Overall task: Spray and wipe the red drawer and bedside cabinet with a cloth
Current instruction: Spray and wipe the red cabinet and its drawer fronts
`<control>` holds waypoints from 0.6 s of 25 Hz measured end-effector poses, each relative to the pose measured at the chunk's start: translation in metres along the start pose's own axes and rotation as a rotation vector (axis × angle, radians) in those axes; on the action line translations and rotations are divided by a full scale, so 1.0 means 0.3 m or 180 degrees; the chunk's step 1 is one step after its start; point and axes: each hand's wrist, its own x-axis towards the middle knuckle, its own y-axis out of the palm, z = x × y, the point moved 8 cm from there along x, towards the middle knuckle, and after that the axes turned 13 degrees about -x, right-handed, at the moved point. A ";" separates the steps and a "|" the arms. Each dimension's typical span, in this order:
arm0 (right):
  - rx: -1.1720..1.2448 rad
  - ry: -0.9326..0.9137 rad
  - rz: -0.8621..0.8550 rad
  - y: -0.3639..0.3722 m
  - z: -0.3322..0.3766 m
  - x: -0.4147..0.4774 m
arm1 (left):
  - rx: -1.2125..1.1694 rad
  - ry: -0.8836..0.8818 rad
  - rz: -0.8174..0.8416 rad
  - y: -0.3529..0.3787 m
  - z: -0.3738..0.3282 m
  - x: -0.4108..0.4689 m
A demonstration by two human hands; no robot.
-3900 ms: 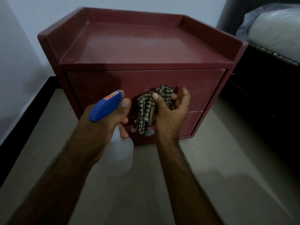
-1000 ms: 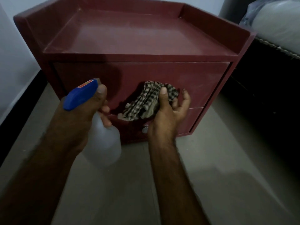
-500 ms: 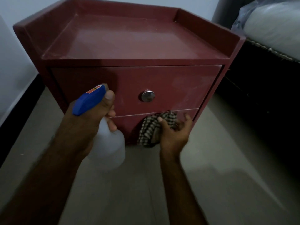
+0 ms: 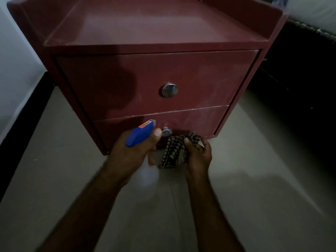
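A red bedside cabinet [image 4: 156,31] stands on the floor with two closed drawers, the upper drawer [image 4: 127,80] and the lower drawer [image 4: 200,120], each with a round metal knob. My left hand [image 4: 132,153] grips a spray bottle [image 4: 140,135] with a blue head and a pale, blurred body, its nozzle pointing at the lower drawer front close to that drawer's knob [image 4: 166,132]. My right hand [image 4: 198,157] holds a bunched checked cloth [image 4: 174,151] just below the lower drawer's bottom edge, in front of the cabinet.
A white wall with a black skirting [image 4: 23,113] runs along the left. A dark bed frame [image 4: 300,79] with a plastic-wrapped mattress [image 4: 312,13] stands close on the right. Pale floor tiles [image 4: 263,197] stretch in front of the cabinet.
The cloth moved down from the upper drawer front to below the lower drawer. My left hand brought the spray bottle right and down toward the lower drawer. The view came closer.
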 end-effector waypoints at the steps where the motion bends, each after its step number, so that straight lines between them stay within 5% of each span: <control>1: 0.0028 0.0027 0.0013 0.012 -0.011 -0.001 | 0.0000 -0.0041 0.0031 0.002 0.030 -0.004; 15: -0.0226 -0.0287 0.0160 0.039 -0.002 -0.004 | 0.0177 -0.0627 -0.0037 0.001 0.249 0.043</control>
